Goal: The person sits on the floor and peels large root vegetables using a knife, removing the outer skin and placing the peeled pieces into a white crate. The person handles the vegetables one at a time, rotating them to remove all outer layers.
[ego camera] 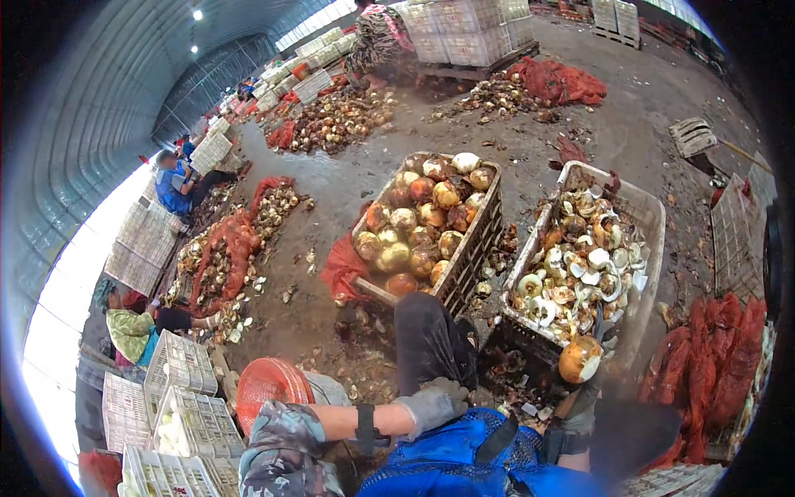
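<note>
My left hand [435, 405], in a grey work glove, rests by my bent knee with its fingers curled. Nothing shows in it, and its palm is hidden. My right hand [579, 415], gloved too and partly blurred, is closed around what looks like the brown handle of a knife [599, 322]. A partly peeled onion [581, 360] sits at the top of this hand, in front of the knife; how it is held is hidden. Just beyond lies a crate [651, 239] of onion skins and cut ends. Left of it, a slatted crate [490, 217] is heaped with unpeeled onions.
A red mesh-covered tub [273, 391] stands at my left, beside crates [199, 422] of peeled onions. Red net sacks [708, 360] hang at the right. Onion heaps [338, 121] and scraps litter the floor. A seated person [174, 186] and others are farther off, near stacked crates [459, 31].
</note>
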The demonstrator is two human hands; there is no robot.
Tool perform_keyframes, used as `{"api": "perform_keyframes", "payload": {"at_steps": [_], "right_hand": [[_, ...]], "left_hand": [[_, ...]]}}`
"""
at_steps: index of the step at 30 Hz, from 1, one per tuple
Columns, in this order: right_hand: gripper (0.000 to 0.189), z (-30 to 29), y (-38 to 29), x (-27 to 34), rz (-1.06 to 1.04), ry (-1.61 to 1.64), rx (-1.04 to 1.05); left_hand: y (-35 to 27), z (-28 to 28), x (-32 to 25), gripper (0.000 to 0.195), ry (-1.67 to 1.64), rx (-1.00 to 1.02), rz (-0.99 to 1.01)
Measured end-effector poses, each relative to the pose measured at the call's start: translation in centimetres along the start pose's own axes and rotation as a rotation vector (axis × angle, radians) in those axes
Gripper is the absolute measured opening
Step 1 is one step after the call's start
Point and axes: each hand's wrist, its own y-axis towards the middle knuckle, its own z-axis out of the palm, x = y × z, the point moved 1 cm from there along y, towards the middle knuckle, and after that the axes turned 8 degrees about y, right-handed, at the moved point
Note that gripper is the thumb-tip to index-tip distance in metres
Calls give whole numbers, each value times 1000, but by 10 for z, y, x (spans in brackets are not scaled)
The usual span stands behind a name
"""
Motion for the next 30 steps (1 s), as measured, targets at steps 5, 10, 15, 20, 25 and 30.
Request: {"api": "perform_keyframes", "payload": {"at_steps": [5,10,15,20,25,30], "right_hand": [[65,-41,8,-1,-47,-6,-69],[59,41,-6,-6,-218,-46,-289],[64,-15,2,-2,-94,23,-157],[65,12,-1,-3,-120,8,-158],[71,10,-5,1,-36,-46,-312],[60,46,-10,18,78,178,28]], "left_hand": [[3,15,-3,13,-35,-27,-20],[4,14,-10,14,-7,77,-104],[-2,-3,-1,14,-38,44,-88],[-14,-20,7,17,-93,73,-50],[-20,-54,45,29,-614,-18,4],[31,-148,81,31,-1076,-605,-350]]}}
